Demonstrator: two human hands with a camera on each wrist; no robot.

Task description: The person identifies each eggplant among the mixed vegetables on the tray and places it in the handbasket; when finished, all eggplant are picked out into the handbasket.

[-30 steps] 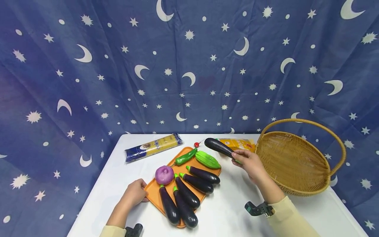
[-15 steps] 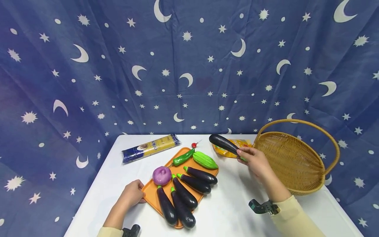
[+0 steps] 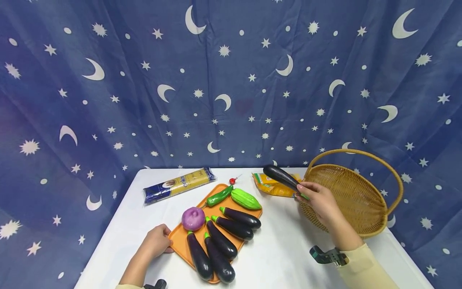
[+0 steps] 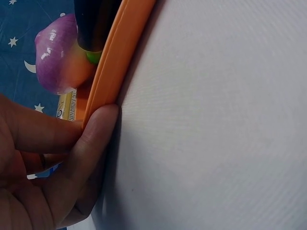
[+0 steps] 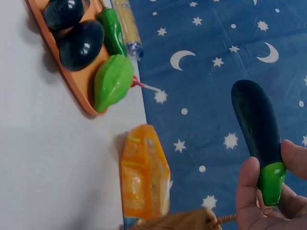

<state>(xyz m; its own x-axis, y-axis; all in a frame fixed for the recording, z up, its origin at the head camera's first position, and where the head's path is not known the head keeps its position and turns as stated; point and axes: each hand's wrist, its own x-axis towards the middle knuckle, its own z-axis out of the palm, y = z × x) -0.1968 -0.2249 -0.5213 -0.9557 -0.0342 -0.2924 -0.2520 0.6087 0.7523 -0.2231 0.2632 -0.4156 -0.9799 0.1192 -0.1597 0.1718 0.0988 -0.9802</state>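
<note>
My right hand (image 3: 319,200) pinches an eggplant (image 3: 280,176) by its green stem end and holds it in the air, dark end pointing away to the upper left. In the right wrist view, thumb and fingers close on either side of the eggplant (image 5: 257,122) near its green cap. My left hand (image 3: 156,241) grips the near left corner of an orange tray (image 3: 179,241); the left wrist view has its thumb and fingers pinching the tray rim (image 4: 111,72). On the tray lie several eggplants (image 3: 220,257), a purple onion (image 3: 193,218), a green pepper (image 3: 220,196) and a ridged green vegetable (image 3: 246,199).
A wicker basket (image 3: 346,196) with an arched handle stands tilted at the right, close to my right hand. Behind the held eggplant lies an orange packet (image 3: 276,188). A blue-and-yellow pasta bag (image 3: 179,185) and a small red lollipop (image 3: 232,181) lie at the back.
My right hand has carried the eggplant rightward, nearer the basket, uncovering more of the orange packet. The left hand keeps its grip on the tray. The head view has shifted slightly.
</note>
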